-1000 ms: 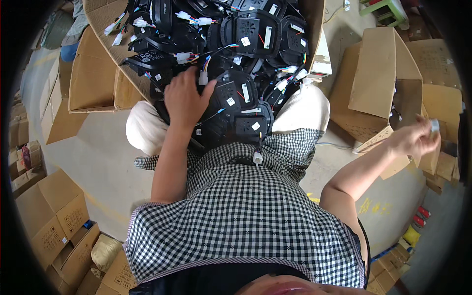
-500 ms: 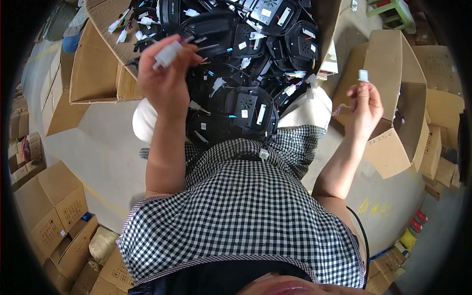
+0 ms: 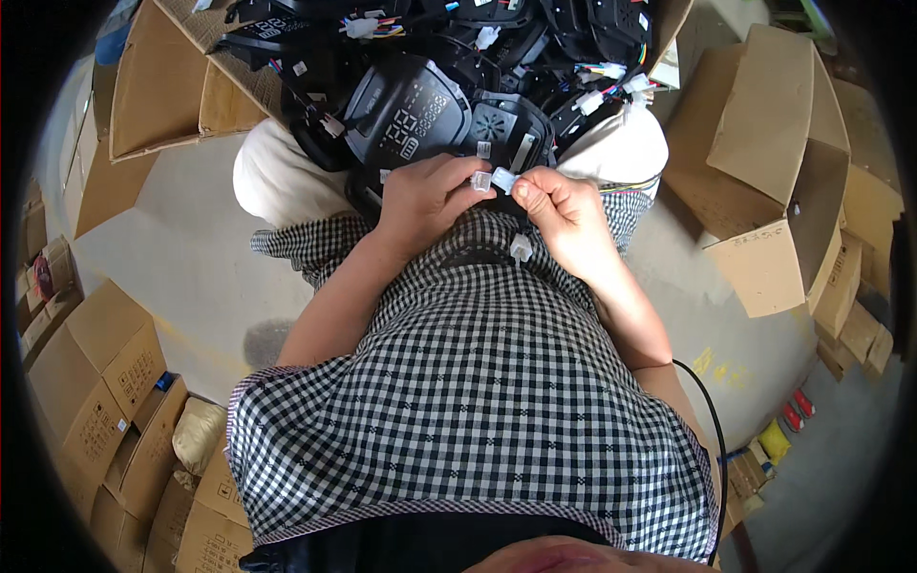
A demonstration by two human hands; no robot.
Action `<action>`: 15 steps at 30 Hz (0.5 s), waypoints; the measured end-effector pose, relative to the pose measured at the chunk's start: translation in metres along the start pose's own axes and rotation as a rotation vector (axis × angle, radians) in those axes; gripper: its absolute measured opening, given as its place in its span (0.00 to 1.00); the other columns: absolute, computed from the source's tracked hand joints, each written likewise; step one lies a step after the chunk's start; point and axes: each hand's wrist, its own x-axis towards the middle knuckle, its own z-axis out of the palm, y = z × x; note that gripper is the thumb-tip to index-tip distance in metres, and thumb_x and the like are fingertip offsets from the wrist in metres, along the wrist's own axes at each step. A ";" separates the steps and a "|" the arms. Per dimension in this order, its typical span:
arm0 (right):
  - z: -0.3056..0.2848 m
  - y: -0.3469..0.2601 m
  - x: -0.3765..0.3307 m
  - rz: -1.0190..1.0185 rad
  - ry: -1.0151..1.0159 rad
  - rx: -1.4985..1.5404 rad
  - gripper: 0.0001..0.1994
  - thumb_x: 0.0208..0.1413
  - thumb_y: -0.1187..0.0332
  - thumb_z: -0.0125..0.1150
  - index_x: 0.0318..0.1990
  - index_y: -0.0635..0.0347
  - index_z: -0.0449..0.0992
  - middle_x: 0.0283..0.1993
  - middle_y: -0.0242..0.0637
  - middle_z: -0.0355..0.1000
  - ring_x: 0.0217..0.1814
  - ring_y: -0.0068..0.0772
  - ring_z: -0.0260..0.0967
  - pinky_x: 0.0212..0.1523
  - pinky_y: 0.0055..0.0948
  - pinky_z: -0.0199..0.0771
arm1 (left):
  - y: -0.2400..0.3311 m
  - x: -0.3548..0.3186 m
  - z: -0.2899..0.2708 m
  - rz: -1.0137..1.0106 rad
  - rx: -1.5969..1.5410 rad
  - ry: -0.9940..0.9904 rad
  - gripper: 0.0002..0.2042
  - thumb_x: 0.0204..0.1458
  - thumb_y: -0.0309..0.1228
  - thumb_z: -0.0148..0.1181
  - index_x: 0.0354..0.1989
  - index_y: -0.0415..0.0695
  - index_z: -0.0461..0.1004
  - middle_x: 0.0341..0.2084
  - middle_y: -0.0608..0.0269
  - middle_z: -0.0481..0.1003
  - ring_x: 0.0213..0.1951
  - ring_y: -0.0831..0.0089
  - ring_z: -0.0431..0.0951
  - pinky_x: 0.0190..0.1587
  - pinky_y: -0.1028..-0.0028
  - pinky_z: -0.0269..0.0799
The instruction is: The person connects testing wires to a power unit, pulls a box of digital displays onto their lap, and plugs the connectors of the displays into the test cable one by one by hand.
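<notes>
Just above my lap, my left hand pinches a clear white plastic wire connector. Facing it from the right is a bluish-white connector, held between the thumb and fingers of my right hand. The two connectors are end to end, very close; I cannot tell whether they touch. Beyond my left hand lies a black display unit, its glossy screen face up. Another black unit with a round vent pattern is beside it. A third white connector rests against my checked apron.
A large open cardboard box in front of me is heaped with black units and wired white connectors. Open cartons stand at left and right. More cartons are at lower left. A black cable runs down my right side.
My hands, far apart before, have come together over my lap, bringing the two connectors close. The left moved down and right, the right moved left. A display unit now shows its screen.
</notes>
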 end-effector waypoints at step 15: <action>0.004 0.015 0.001 0.267 -0.238 0.131 0.12 0.59 0.66 0.55 0.31 0.67 0.75 0.20 0.27 0.66 0.25 0.15 0.59 0.26 0.23 0.62 | 0.002 -0.010 -0.005 0.244 0.287 -0.059 0.15 0.40 0.37 0.64 0.39 0.50 0.77 0.20 0.70 0.66 0.24 0.72 0.72 0.24 0.72 0.67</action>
